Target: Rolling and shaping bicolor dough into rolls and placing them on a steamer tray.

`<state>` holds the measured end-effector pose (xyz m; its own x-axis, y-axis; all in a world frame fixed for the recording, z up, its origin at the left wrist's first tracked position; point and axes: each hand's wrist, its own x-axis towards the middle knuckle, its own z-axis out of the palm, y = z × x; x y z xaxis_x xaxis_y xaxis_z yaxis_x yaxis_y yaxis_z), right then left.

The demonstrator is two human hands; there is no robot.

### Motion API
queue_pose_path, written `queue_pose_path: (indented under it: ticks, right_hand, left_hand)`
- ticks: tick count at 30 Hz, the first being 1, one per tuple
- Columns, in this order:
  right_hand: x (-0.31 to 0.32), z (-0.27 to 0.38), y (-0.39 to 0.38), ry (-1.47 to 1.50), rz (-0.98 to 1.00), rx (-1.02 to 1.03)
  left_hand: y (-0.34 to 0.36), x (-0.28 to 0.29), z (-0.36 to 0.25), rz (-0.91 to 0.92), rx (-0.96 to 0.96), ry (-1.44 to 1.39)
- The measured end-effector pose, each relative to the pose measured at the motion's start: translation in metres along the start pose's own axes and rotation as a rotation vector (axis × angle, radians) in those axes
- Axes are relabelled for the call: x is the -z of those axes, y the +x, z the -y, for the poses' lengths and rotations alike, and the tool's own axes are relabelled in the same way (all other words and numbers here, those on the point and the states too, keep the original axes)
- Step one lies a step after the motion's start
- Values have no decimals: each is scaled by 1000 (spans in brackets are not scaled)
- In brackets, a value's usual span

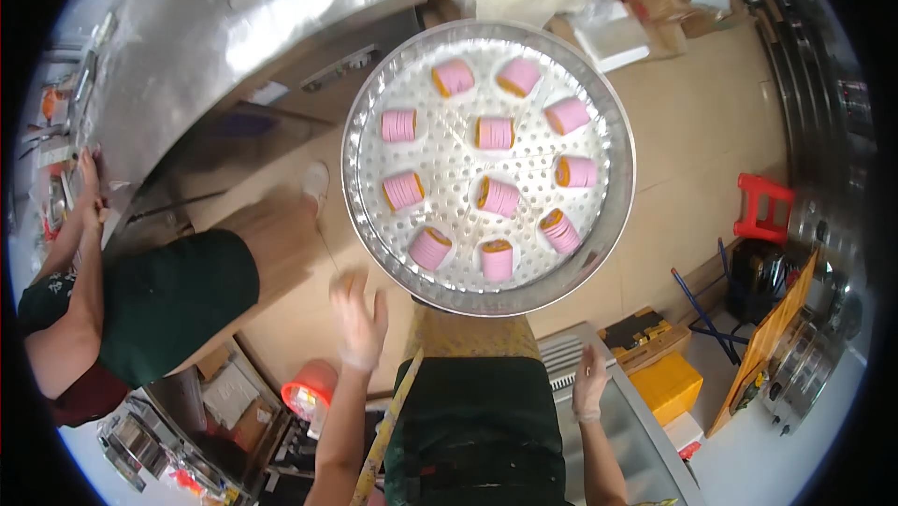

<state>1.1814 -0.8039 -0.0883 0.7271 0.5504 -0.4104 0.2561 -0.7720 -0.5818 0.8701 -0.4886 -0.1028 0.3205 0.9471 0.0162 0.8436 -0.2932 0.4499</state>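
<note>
A round metal steamer tray (613, 169) with a perforated base lies in front of me. Spread over it are several pink ridged dough rolls (495, 133) with an orange-brown filling at their ends. My left hand (360, 324), in a thin clear glove, is just off the tray's lower left rim, fingers apart and a little blurred. My right hand (589, 383), also gloved, is below the tray's lower right, seen edge-on with its fingers stretched out. Neither hand touches the tray or holds anything.
At the left a co-worker in a dark green apron (178, 300) stands at a steel counter (178, 66). A red bucket (309, 389) is low on the left. To the right are a red stool (764, 209), a yellow box (666, 387) and an upright wooden board (762, 347).
</note>
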Motion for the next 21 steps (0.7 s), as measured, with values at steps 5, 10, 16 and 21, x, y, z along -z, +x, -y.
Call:
queue_pose_path:
  ticks: [5, 10, 16, 21]
  right_hand:
    - [46, -149, -110, -949, 751, -259]
    - [45, -193, -105, -824, 802, -122]
    - [28, -174, -25, -873, 760, 186]
    - [32, -136, 34, -1050, 718, 570]
  left_hand:
    - [-231, 27, 98, 280, 341, 340]
    - [-348, 51, 170, 825, 974, 119]
    - [-334, 67, 160, 666, 1134, -172]
    - [-294, 80, 150, 456, 1024, -411]
